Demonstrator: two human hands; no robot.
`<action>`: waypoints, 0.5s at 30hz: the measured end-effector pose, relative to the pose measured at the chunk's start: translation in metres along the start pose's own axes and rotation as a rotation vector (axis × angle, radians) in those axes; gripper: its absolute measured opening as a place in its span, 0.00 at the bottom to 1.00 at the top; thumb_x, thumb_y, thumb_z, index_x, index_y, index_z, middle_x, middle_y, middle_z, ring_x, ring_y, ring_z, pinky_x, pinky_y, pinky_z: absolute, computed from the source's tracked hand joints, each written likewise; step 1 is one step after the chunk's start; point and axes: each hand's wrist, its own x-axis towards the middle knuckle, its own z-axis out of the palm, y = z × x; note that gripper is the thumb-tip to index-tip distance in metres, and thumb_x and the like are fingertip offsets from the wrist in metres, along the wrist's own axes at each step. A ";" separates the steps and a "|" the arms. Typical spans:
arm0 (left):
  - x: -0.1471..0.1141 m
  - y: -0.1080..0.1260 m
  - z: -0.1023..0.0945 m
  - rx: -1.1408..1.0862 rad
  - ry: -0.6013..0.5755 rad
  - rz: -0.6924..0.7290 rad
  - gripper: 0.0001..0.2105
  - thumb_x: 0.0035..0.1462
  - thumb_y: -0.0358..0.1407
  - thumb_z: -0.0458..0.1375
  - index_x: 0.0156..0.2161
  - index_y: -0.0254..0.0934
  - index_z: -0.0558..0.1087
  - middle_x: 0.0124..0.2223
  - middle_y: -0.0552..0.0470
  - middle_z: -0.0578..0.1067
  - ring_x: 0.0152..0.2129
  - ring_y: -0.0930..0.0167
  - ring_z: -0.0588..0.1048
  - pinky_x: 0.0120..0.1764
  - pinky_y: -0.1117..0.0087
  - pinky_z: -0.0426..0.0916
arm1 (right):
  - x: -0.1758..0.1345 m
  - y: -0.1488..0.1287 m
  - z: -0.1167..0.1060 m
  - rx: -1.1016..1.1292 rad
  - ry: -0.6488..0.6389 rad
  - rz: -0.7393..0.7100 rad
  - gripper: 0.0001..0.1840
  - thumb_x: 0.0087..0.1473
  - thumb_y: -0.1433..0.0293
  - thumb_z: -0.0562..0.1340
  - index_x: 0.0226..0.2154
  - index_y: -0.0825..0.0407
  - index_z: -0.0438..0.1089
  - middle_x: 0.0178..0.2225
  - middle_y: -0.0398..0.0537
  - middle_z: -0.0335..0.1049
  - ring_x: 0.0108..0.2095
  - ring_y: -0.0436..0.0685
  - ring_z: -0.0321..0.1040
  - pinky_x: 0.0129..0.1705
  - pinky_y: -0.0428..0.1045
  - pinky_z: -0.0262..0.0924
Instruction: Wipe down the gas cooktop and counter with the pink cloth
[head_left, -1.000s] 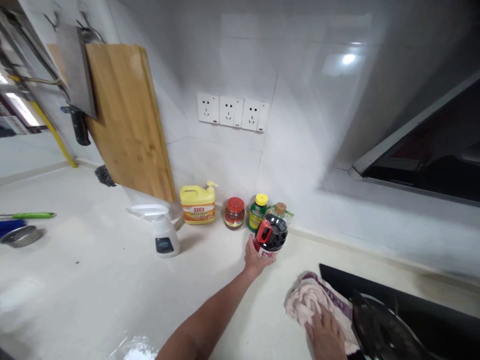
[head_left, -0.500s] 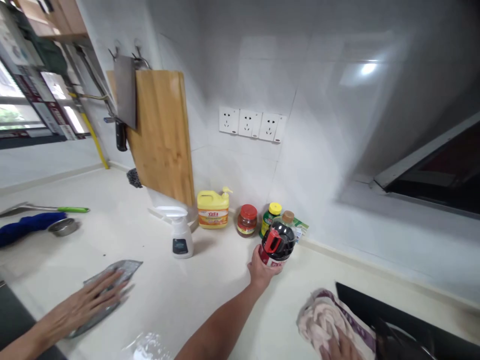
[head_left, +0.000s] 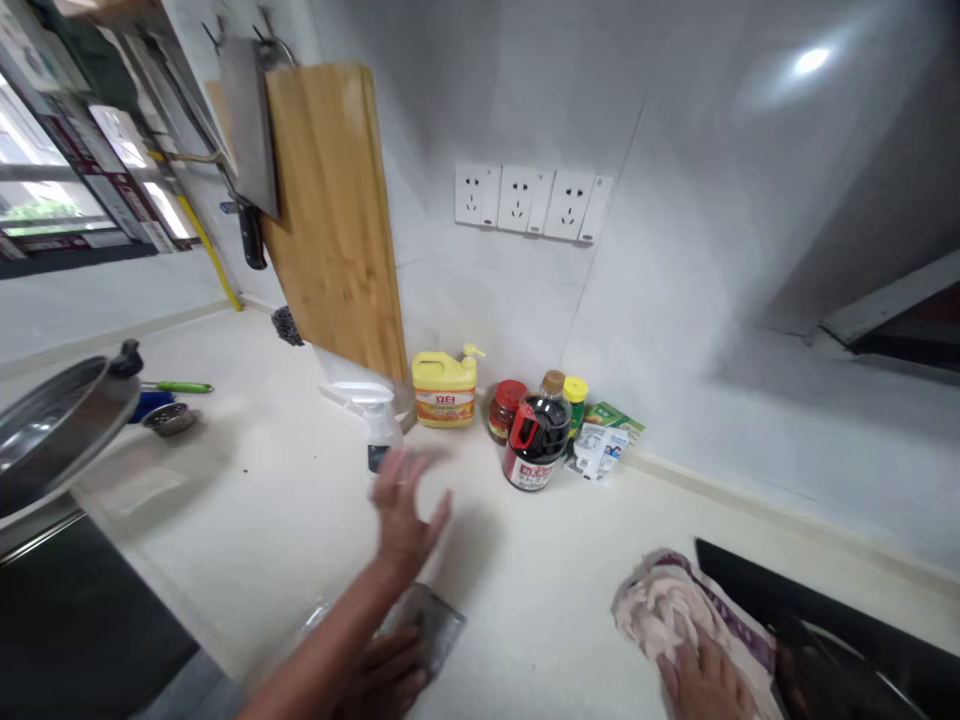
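Note:
My left hand (head_left: pixel 405 520) hangs over the counter with its fingers spread, slightly blurred and holding nothing. Its nearest neighbour is a white spray bottle (head_left: pixel 381 425), partly covered by the fingertips. A large soy sauce bottle (head_left: pixel 536 445) with a red handle stands upright to the right of that hand. At lower right, my right hand (head_left: pixel 705 680) presses on a bunched pale pink cloth (head_left: pixel 664 605) beside the black hob. Under my left forearm, another person's hand (head_left: pixel 386 670) lies on a grey cloth (head_left: pixel 439 630).
Along the wall stand a yellow detergent jug (head_left: pixel 444 390), a red-lidded jar (head_left: pixel 506 410), a yellow-capped green jar (head_left: pixel 575 400) and packets (head_left: pixel 600 450). A cutting board (head_left: pixel 337 220) and cleaver (head_left: pixel 249 130) hang behind. At left are a steel pan (head_left: pixel 60 430) and small bowl (head_left: pixel 169 420).
My left hand has let go of the soy sauce bottle and moved left. The bottle now stands before the jars. The other person's hand has moved right with the grey cloth; a pan appears at left.

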 end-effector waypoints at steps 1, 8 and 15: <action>0.010 -0.007 -0.027 0.112 0.141 0.076 0.27 0.52 0.44 0.68 0.56 0.38 0.69 0.66 0.36 0.64 0.69 0.49 0.58 0.71 0.39 0.47 | -0.001 -0.003 -0.007 -0.010 -0.003 -0.005 0.34 0.66 0.56 0.44 0.49 0.58 0.78 0.59 0.70 0.67 0.55 0.77 0.67 0.51 0.70 0.63; -0.067 0.027 -0.024 0.165 0.082 0.124 0.26 0.60 0.38 0.62 0.62 0.42 0.66 0.69 0.37 0.62 0.70 0.53 0.59 0.68 0.38 0.58 | 0.000 -0.017 -0.032 -0.027 -0.049 0.022 0.31 0.67 0.59 0.45 0.51 0.61 0.75 0.62 0.71 0.62 0.58 0.76 0.62 0.56 0.69 0.60; -0.197 -0.050 0.001 0.153 -0.501 0.119 0.19 0.57 0.38 0.60 0.52 0.58 0.79 0.63 0.45 0.76 0.63 0.51 0.71 0.59 0.42 0.72 | 0.015 -0.014 -0.026 0.094 -0.128 0.066 0.30 0.66 0.58 0.49 0.62 0.54 0.68 0.66 0.64 0.59 0.63 0.73 0.60 0.59 0.67 0.60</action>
